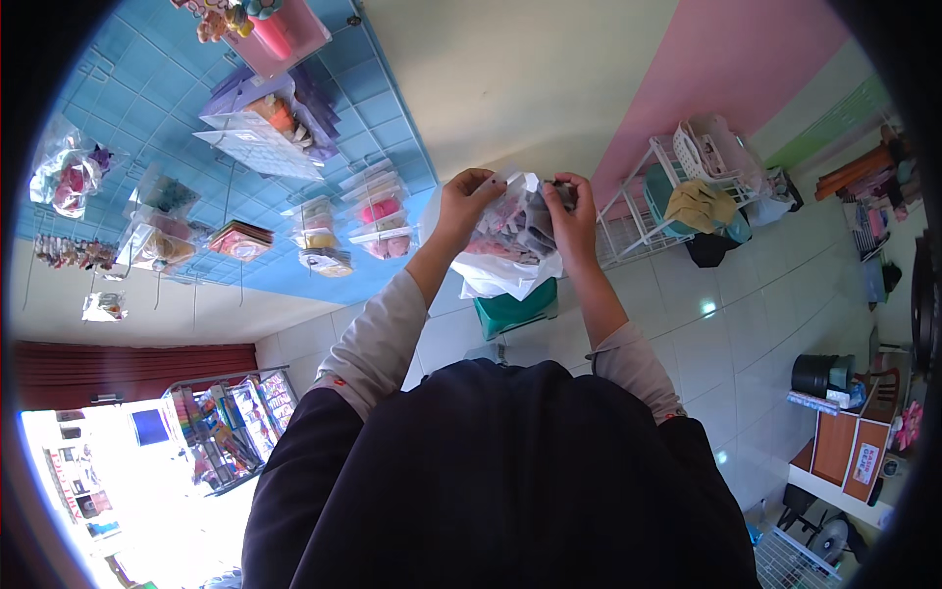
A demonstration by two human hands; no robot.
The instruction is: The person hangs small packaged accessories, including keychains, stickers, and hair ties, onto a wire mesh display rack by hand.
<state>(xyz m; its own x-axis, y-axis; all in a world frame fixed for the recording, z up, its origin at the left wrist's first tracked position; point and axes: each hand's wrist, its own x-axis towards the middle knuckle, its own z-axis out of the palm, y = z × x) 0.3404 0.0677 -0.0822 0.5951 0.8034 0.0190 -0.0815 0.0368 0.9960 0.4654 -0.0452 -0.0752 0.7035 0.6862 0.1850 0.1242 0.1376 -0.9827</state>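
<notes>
My left hand [467, 206] pinches the upper edge of a clear plastic packet [506, 193] between thumb and fingers. Opposite it, my right hand [575, 224] grips a dark grey item [539, 221], which looks soft; whether it sits inside the packet cannot be told. Just below both hands gapes a white plastic bag [508, 278]. Pinkish wrapped goods [489, 249] show at its mouth, partly covered by what I hold. Under the bag stands a green container [517, 309] on the tiled floor.
A blue wall grid [383, 96] with protruding hooks carries packaged accessories [381, 210] close to my left. To the right, a white wire rack [636, 199] holds baskets and a tan cloth [700, 206]. A wooden counter [835, 445] and a display rack [228, 423] stand farther off.
</notes>
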